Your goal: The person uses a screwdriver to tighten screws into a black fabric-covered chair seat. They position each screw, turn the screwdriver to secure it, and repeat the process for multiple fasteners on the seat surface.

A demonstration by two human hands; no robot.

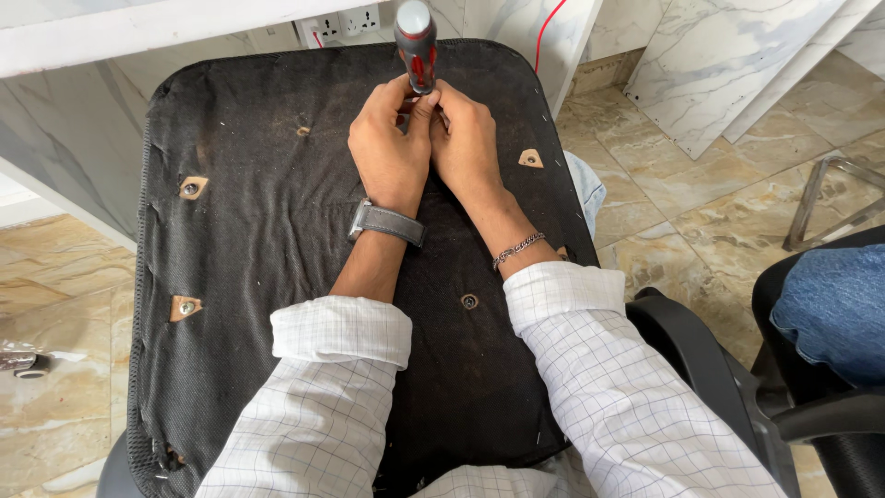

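A black fabric-covered chair seat [277, 231] lies upside down on my lap, with several bolt holes in its underside. A screwdriver [415, 41] with a red and grey handle stands upright near the seat's far edge. My left hand [387, 148] and my right hand [466, 143] are both closed around its lower handle, fingers pressed together. The screwdriver's tip is hidden behind my fingers. A grey watch sits on my left wrist and a chain bracelet on my right.
A black chair armrest [701, 360] sits at my right, and another person's blue-clad leg [834, 309] rests on a chair further right. Marble tile slabs [728, 65] lean against the wall. A wall socket [341, 23] is ahead. A metal frame [830, 198] lies on the floor.
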